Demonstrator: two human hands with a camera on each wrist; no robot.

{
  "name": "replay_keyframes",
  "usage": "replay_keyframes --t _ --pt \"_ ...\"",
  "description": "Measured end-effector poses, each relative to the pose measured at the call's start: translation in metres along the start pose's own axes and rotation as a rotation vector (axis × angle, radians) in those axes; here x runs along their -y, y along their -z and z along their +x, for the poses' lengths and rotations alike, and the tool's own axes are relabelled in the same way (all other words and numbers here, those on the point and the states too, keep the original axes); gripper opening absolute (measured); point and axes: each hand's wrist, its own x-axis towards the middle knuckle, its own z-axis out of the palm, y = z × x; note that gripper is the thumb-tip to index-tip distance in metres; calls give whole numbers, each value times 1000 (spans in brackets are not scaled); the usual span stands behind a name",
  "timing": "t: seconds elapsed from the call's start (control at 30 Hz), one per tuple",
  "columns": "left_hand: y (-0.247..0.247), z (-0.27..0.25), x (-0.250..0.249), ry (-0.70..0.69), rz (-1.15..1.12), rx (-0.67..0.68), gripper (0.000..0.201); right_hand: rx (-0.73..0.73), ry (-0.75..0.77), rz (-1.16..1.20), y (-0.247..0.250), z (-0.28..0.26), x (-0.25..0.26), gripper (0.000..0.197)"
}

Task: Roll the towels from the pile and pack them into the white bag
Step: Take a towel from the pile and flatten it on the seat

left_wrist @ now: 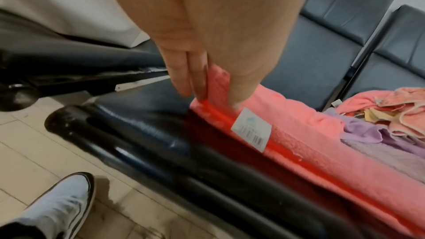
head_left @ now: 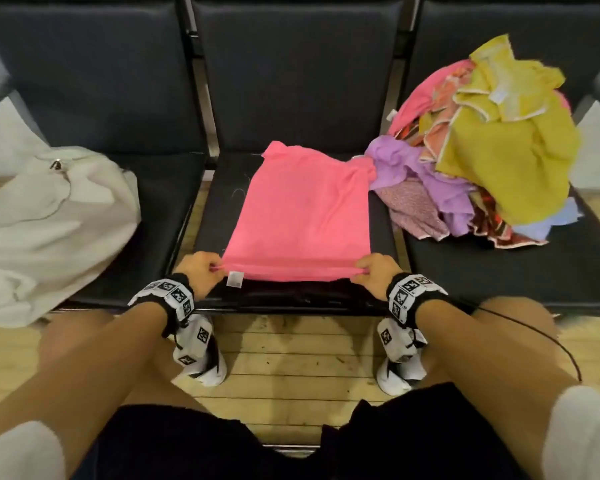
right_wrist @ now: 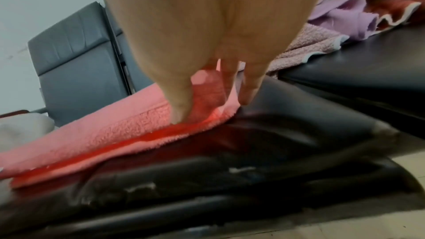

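**A:** Which step are you on?

**B:** The start of a roll, by the look of it. The pink towel point(head_left: 302, 216) lies flat on the middle seat point(head_left: 215, 209), and you hold its near edge at both corners. Nothing is rolled yet beyond a thin first turn along that edge.

**A:** How are your fingers?

**B:** Your left hand point(head_left: 201, 271) pinches the left corner, thumb on top and fingers point(left_wrist: 184, 72) beside and under the hem, just by the label point(left_wrist: 251, 129). Your right hand point(head_left: 373, 273) pinches the right corner the same way, thumb pressed into the pile.

**A:** And the next move?

**B:** Turn the edge over away from you, both hands in step, so the roll stays even and tight. The far right corner touches the pile point(head_left: 482, 143) on the right seat; it may drag a purple piece along.

**A:** The bag?

**B:** The white bag point(head_left: 49, 230) slumps on the left seat, well apart from the towel.
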Motion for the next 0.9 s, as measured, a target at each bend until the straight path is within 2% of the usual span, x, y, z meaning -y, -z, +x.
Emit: replay_keyframes --t 0.17,0.27,0.43,0.53,0.57,0.63,0.7,0.77,0.83,0.9 --pt "-23 0 5 -68 7 3 12 31 59 -72 -11 -8 -7 14" --pt "-28 -1 7 -76 10 0 14 32 100 -130 -19 -14 -12 23" --pt "-32 -4 11 -90 -23 -60 9 -116 195 -59 -30 -14 -21 29" --pt "-26 2 9 -82 -61 -129 10 -105 144 29 -22 -3 -15 27" --pt "-22 6 7 -69 -87 -183 8 -141 102 73 -16 0 -10 24" --pt "-7 18 -3 -80 -160 -300 7 -324 88 199 0 7 1 22" --pt "8 28 -15 -165 -196 -406 15 -539 192 295 14 10 15 21" --pt "14 31 -20 -228 -207 -444 18 -628 323 238 17 10 18 24" --pt "5 27 -12 -202 -120 -392 15 -563 400 107 5 7 6 33" --pt "-15 15 5 -168 46 -258 9 -422 401 -2 -15 -1 -13 25"
